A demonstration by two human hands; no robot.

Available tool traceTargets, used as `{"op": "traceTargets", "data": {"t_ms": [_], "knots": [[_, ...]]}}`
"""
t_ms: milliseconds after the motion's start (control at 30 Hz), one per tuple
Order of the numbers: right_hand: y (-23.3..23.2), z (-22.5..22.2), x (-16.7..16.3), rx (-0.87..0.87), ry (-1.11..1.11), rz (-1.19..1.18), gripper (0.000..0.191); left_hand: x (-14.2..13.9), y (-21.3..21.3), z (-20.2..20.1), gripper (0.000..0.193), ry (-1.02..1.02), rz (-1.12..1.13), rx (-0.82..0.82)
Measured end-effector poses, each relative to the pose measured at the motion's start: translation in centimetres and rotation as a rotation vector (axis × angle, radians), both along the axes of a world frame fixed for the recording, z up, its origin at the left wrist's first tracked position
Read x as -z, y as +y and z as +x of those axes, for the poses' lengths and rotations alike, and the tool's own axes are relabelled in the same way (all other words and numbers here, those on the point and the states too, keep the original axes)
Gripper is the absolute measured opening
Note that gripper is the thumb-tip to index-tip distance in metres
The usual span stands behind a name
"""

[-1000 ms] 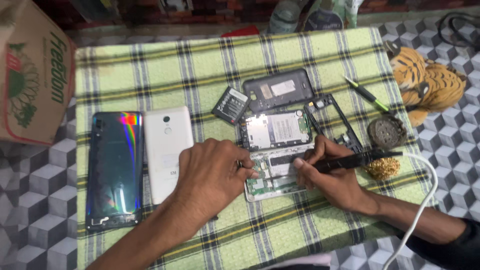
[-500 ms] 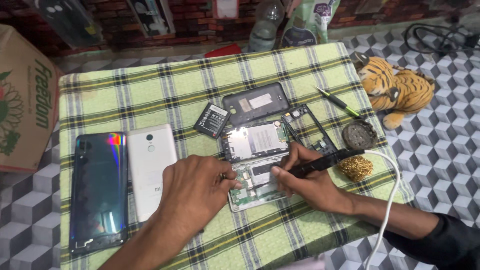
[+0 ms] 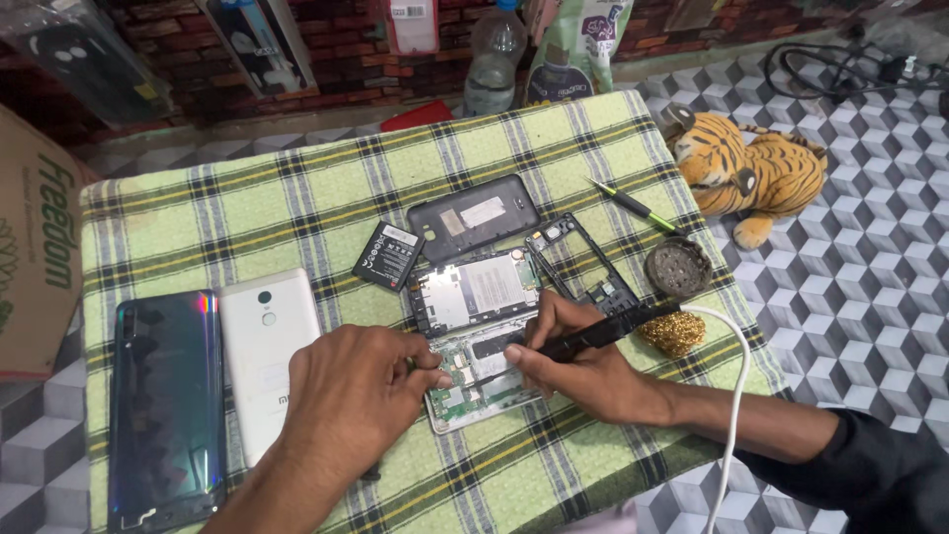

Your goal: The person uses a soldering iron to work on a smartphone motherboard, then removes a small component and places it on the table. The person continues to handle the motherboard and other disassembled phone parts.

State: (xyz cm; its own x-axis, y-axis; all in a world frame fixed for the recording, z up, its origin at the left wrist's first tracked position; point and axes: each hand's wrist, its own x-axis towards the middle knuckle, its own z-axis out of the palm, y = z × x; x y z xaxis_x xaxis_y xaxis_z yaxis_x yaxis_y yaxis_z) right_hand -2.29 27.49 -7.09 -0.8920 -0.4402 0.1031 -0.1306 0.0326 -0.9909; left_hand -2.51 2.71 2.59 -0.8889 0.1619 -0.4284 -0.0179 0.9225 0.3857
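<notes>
An opened phone (image 3: pixel 477 297) with its green circuit board bare lies in the middle of the green checked cloth (image 3: pixel 297 198). My right hand (image 3: pixel 573 361) grips a black soldering iron (image 3: pixel 613 326) like a pen, its tip on the board. My left hand (image 3: pixel 351 400) rests beside the phone's left edge, fingertips pinched on a thin tool or wire at the board. The iron's white cable (image 3: pixel 736 396) runs off the front edge.
A black back cover (image 3: pixel 474 215), a battery (image 3: pixel 388 255) and a black frame (image 3: pixel 583 267) lie behind the phone. A white phone (image 3: pixel 265 346) and a dark glossy phone (image 3: pixel 163 405) sit left. A round tin (image 3: pixel 678 267), brass wool (image 3: pixel 677 334), a green-tipped tool (image 3: pixel 633 206), a toy tiger (image 3: pixel 761 173) and a cardboard box (image 3: pixel 35 247) surround.
The view has tilted up and shifted, so the table sits lower in the frame. Both hands stay on the opened phone with the soldering iron at the board.
</notes>
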Motion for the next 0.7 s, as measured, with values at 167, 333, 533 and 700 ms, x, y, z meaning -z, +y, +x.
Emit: {"op": "traceTargets", "data": {"t_ms": [167,333,533,700], "knots": [[0.1,0.0,0.1,-0.012,0.005,0.024,0.023,0.6,-0.2,0.3,0.027,0.036,0.004,-0.002],[-0.1,0.1,0.7,0.019,-0.012,0.011,0.020,0.8,-0.9,0.4,0.024,0.142,0.103,0.005],[-0.4,-0.1,1.3,0.049,-0.004,-0.004,0.018,1.1,-1.3,0.4,0.021,0.129,0.108,0.024],[-0.2,-0.2,1.5,-0.004,0.060,-0.032,0.018,1.3,-1.7,0.3,0.018,0.142,0.129,0.044]]}}
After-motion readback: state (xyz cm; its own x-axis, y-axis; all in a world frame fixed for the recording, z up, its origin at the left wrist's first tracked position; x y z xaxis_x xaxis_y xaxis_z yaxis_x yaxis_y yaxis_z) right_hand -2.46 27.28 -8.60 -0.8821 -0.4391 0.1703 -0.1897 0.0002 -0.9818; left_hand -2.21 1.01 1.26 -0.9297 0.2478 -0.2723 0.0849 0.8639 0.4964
